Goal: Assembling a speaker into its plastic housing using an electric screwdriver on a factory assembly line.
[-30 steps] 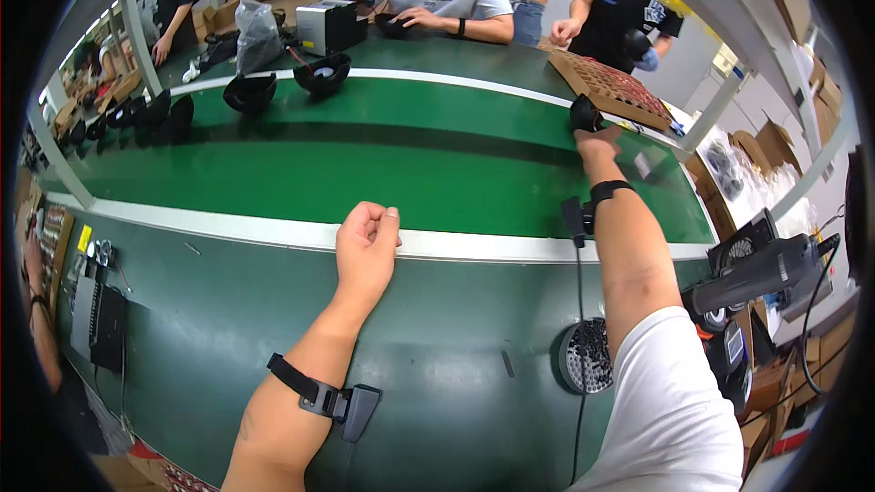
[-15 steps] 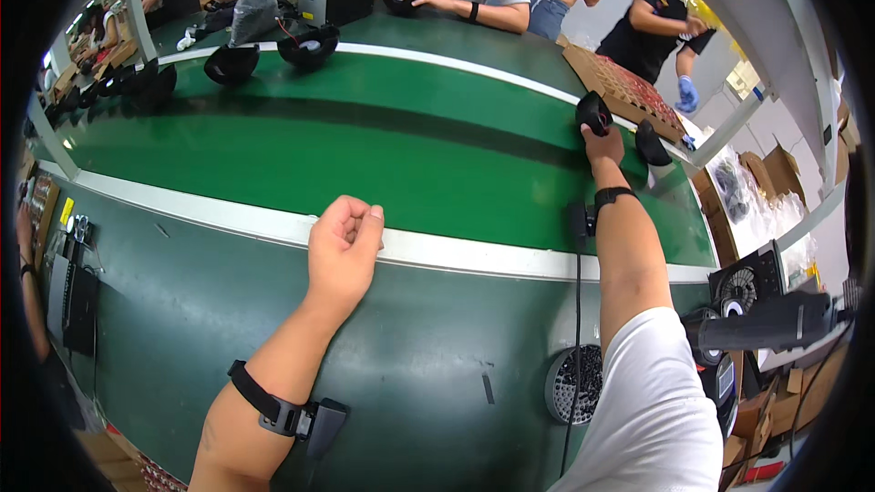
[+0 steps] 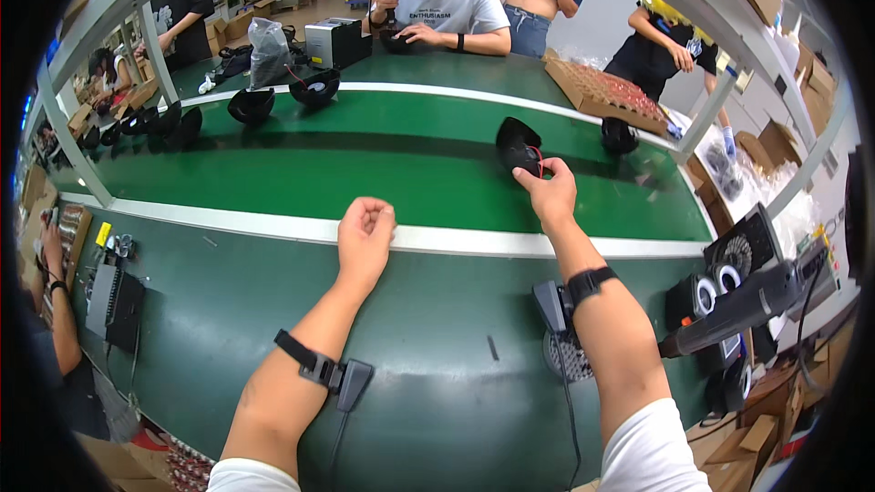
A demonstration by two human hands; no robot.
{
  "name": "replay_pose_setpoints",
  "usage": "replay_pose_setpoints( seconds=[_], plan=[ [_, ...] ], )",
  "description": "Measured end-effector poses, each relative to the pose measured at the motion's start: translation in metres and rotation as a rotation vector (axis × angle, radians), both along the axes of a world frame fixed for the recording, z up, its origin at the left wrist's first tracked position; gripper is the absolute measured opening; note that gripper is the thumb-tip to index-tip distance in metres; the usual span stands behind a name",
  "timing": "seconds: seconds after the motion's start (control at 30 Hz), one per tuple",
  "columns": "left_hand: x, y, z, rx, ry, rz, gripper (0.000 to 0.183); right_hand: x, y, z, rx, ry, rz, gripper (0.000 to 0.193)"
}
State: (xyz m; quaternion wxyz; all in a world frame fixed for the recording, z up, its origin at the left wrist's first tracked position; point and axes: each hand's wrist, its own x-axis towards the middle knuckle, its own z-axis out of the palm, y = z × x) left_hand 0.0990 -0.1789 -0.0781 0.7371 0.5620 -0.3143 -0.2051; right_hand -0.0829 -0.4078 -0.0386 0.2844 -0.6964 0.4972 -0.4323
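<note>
Over the green conveyor belt (image 3: pixel 410 169), my right hand (image 3: pixel 553 193) grips a black rounded plastic shell (image 3: pixel 518 138) by its lower edge, thumb on the near side. A red wire shows beside my fingers. My left hand (image 3: pixel 366 235) hovers near the white rail (image 3: pixel 474 240), its fingers curled closed and nothing visible in them. A second black shell (image 3: pixel 619 135) sits farther right on the belt. More black shells, among them one with a pale round part (image 3: pixel 314 89) and a plain one (image 3: pixel 251 107), line the belt's far left.
Strapped to my forearms are small black devices with cables. A round dish of small parts (image 3: pixel 567 357) lies beside my right forearm. Fans and a black power tool (image 3: pixel 743 314) stand at the right. Opposite, a person (image 3: pixel 451 14) works near a box of red parts (image 3: pixel 606 91).
My right hand has moved left and nearer across the belt, carrying the black shell. My left hand stays curled by the rail. The view has shifted a little.
</note>
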Motion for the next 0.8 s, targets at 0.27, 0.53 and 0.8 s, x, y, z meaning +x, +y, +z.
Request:
replay_pose_setpoints(
  seconds=[0.27,0.53,0.8],
  plan=[
    [-0.032,0.049,0.052,0.165,-0.027,-0.212,0.063,-0.061,0.149,0.023,0.329,-0.208,0.544,0.032],
    [-0.069,0.127,0.064,0.289,0.062,-0.626,0.073,-0.123,0.22,0.039,0.238,0.077,0.775,0.028],
    [-0.089,0.146,0.078,0.504,-0.365,-0.599,0.09,-0.144,0.226,0.042,0.131,0.234,0.905,0.027]
  ],
)
